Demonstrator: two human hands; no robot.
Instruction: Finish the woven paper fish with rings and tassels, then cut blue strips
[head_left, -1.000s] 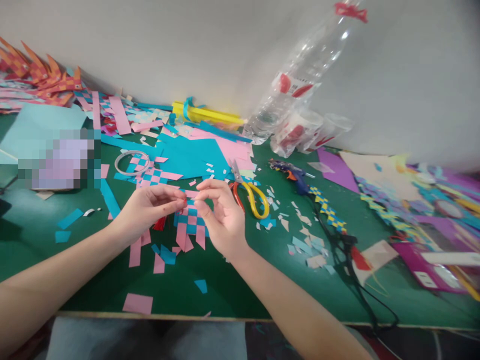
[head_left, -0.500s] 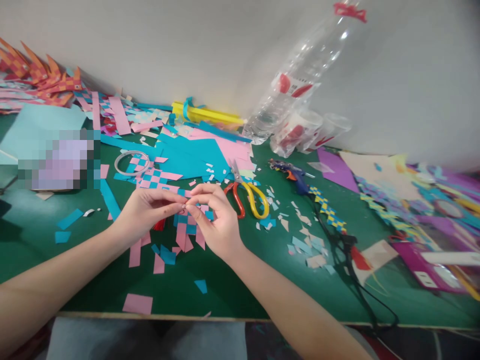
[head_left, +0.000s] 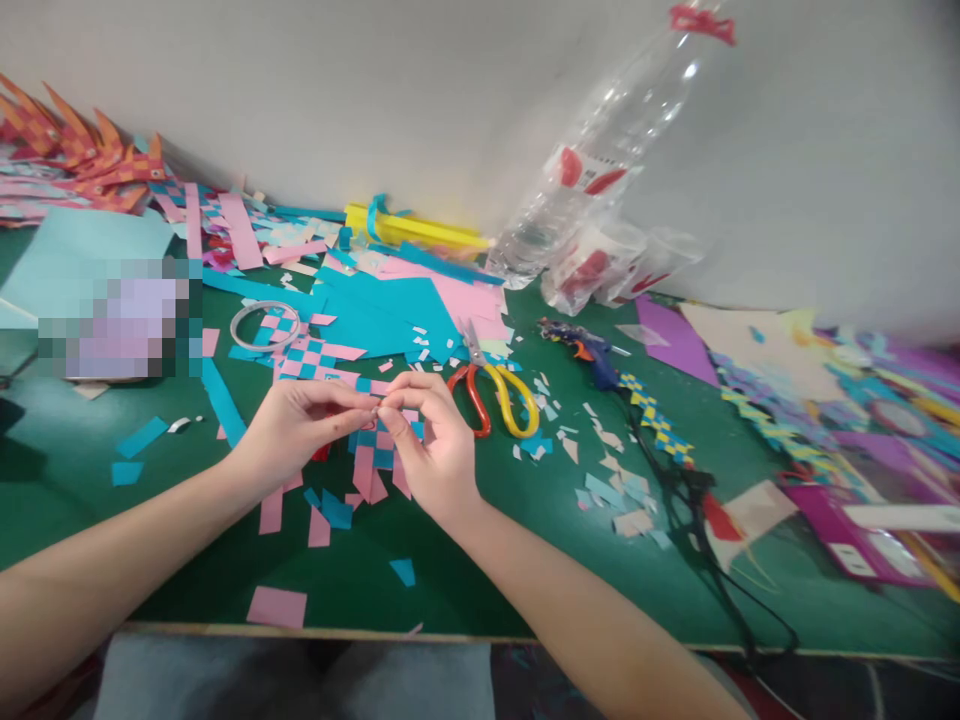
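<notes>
Spreading across the whole lower frame, the green table (head_left: 465, 580) lies as it did a second ago, littered with paper cuttings. At the upper right the clear plastic bottle (head_left: 600, 170) leans against the wall, unmoved. Left of it, above centre, the blue paper sheets (head_left: 382, 310) lie flat among pink ones, also unchanged.

My left hand (head_left: 292, 430) sits just left of centre, thumb and forefinger pressed together and the other fingers loosely curled; it has hardly shifted. My right hand (head_left: 435, 445) is where the change shows: a second ago it stood a little higher and further right, its fingertips just apart from the left ones. Now it has come down and to the left, and the tips of both hands meet. It too is pinched, thumb against forefinger, the remaining fingers bent in.

Under both hands, at the centre of the frame, the pink-and-blue woven mat (head_left: 375, 445) lies flat on the table, partly covered by my fingers. Just right of my right hand, the scissors (head_left: 499, 395) lie with their red and yellow handles toward me; more of the red handle shows now. The tape ring (head_left: 264, 325) lies left of centre, above my left hand.

Between the four meeting fingertips, above the mat, is a tiny scrap (head_left: 377, 407), too small to tell what it is.
</notes>
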